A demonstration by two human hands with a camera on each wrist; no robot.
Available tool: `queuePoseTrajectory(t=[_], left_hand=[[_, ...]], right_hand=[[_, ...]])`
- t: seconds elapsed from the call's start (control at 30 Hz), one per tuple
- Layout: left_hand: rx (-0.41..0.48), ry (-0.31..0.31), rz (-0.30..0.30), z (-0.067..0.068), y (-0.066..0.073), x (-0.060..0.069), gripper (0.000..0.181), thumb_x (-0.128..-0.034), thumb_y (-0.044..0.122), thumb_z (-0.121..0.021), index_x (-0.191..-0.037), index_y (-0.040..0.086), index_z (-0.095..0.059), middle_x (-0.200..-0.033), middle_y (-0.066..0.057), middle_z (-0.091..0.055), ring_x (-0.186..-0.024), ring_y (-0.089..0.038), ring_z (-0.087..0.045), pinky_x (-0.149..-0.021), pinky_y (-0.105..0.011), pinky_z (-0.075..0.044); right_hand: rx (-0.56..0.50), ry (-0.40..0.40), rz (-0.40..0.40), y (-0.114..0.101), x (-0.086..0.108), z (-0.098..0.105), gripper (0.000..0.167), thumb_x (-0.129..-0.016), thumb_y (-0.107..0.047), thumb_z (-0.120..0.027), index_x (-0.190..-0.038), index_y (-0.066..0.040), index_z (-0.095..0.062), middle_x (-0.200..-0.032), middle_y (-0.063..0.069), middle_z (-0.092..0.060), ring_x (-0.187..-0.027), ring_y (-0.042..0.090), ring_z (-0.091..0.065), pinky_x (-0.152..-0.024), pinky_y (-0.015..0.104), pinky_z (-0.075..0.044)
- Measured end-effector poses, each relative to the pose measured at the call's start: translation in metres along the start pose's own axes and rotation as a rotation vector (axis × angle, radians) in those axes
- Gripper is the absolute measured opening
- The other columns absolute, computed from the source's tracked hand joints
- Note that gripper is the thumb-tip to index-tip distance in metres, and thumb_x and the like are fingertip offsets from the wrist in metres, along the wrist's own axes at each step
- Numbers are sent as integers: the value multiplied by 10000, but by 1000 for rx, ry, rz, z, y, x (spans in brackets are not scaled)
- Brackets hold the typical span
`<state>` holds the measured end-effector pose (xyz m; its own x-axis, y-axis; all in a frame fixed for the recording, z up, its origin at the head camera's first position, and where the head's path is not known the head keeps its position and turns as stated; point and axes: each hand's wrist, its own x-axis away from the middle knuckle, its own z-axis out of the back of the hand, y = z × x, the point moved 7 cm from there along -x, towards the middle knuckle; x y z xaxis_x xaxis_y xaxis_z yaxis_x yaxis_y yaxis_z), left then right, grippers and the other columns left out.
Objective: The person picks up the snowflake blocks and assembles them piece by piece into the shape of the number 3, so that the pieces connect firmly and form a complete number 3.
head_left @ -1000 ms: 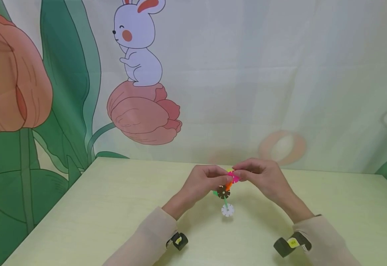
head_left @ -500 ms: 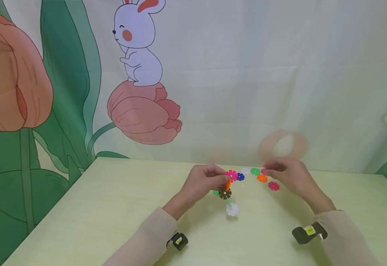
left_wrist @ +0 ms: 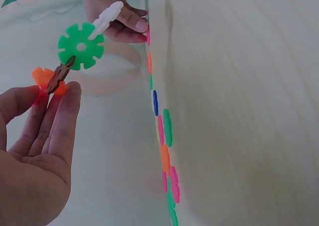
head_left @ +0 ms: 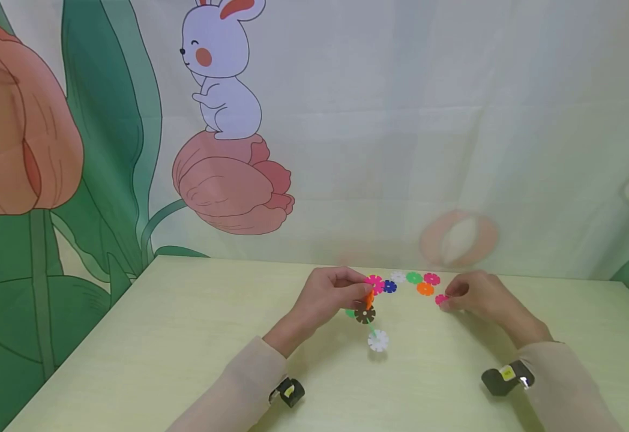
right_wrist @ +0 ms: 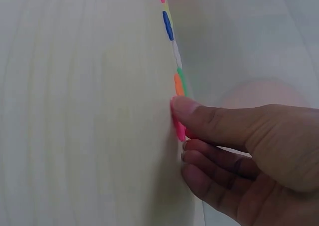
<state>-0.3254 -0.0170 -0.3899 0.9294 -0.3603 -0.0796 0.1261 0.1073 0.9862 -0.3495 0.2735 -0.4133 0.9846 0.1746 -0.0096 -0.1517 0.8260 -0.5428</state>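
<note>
In the head view my left hand (head_left: pixel 325 297) pinches a pink notched disc (head_left: pixel 375 284) joined to orange, brown (head_left: pixel 365 314), green and white (head_left: pixel 378 341) discs, which hang below the fingers. The left wrist view shows this chain raised, with the green disc (left_wrist: pixel 81 46) broad side on and the white disc (left_wrist: pixel 106 19) at its far end. At the right, my right hand (head_left: pixel 482 297) pinches a loose pink disc (head_left: pixel 441 299) at the tabletop. The thumb covers part of that disc (right_wrist: pixel 179 129) in the right wrist view.
Along the table's back edge lie loose discs: blue (head_left: pixel 389 287), white (head_left: pixel 398 276), green (head_left: pixel 414 277), orange (head_left: pixel 425 289) and pink (head_left: pixel 431 279). More discs line up in the left wrist view, among them orange (left_wrist: pixel 165 158). A printed curtain (head_left: pixel 347 150) hangs behind the table (head_left: pixel 185 348).
My right hand has left the chain and moved right, uncovering the loose discs, then come down to grip the pink one. The left hand keeps the chain almost in place.
</note>
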Motion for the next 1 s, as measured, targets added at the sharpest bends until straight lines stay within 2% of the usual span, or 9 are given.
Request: queuePoseTrajectory(t=[0.3, 0.53, 0.77, 1.0], left_hand=[[-5, 4, -3, 0, 1, -1, 162, -986, 143, -774, -1096, 25, -787, -944, -81, -790, -860, -257, -796, -945, -381, -608], [-21, 11, 5, 0, 0, -2, 163, -993, 163, -772, -1098, 38, -788, -950, -74, -791, -870, -252, -796, -965, -401, -600], [-16, 11, 6, 0, 2, -1, 157, -995, 151, -769, -1099, 35, -787, -948, -77, -790, -866, -258, -797, -972, -408, -597], [-4, 15, 11, 0, 2, -1, 160, -992, 155, -774, -1097, 36, -789, -952, -78, -789, -863, -259, -796, -960, -396, -602]], right_hand=[[-18, -15, 18, 0, 0, -4, 227, -872, -139, -876, -992, -1, -741, -915, 41, -687, -876, 255, -589, -770, 380, -509], [-65, -36, -31, 3, -2, -6, 273, -897, -97, -835, -1093, 49, -713, -972, 89, -679, -901, 275, -594, -774, 373, -536], [-64, -38, -46, 4, -3, -7, 235, -900, -113, -844, -1052, 17, -720, -983, 92, -679, -917, 286, -586, -787, 382, -533], [-137, -25, -33, 1, -3, -6, 305, -895, -81, -834, -1088, 36, -630, -1003, 118, -648, -902, 271, -591, -763, 347, -546]])
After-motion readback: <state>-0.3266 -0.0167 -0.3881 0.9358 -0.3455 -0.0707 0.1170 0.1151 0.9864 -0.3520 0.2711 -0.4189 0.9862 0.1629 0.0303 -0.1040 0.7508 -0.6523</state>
